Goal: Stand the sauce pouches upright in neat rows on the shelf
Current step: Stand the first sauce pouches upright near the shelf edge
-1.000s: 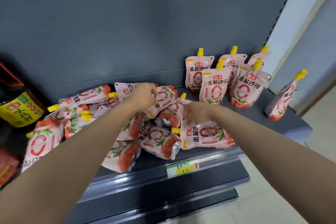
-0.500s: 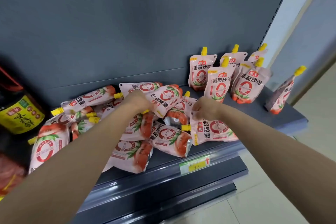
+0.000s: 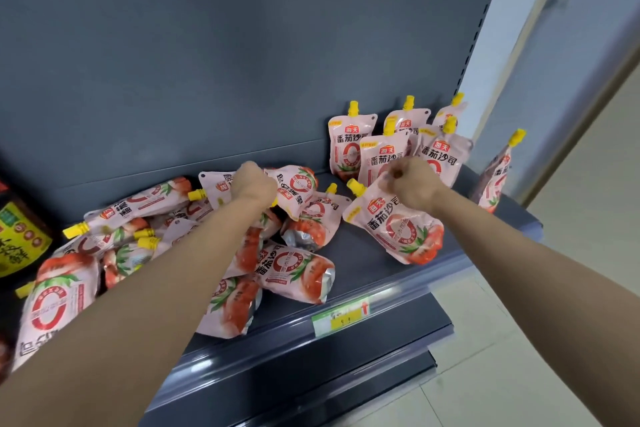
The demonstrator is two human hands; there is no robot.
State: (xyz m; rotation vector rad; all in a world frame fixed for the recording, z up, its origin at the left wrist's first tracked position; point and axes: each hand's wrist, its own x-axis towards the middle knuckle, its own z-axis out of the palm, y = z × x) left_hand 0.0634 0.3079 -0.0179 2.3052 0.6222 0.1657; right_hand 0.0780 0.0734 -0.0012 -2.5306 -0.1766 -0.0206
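Many pouches lying flat in a heap [image 3: 131,239] at the left half of the shelf [image 3: 374,274], caps pointing every way, a dark bottle [image 3: 20,236] just beyond at the far left edge. Left hand [image 3: 254,184] sunk into the top of that heap, fingers curled away from the camera over a pale pouch [image 3: 298,189] that lies tilted, cap end toward the wrist; closed around its edge by the look of it, though the fingertips themselves are hidden behind the knuckles. Further right, clear of the heap, one pouch [image 3: 398,225] half raised off the shelf: long axis slanting from its base at lower right, near the front lip, up to its yellow cap [image 3: 356,186] at upper left. Right hand [image 3: 410,184] pinching the top edge of this pouch just beside the cap, fingers drawn together on the film. Behind and right of it, five pouches upright in two short rows [image 3: 398,146] against the back panel, and one more [image 3: 498,177] leaning alone at the far right end. Likely next: swing the cap end up and rightward over the base, then slide the pouch back to sit beside the front row. Right hand plainly nearer that gap than the left. Risk of the soft base folding and the pouch flopping forward off the lip.
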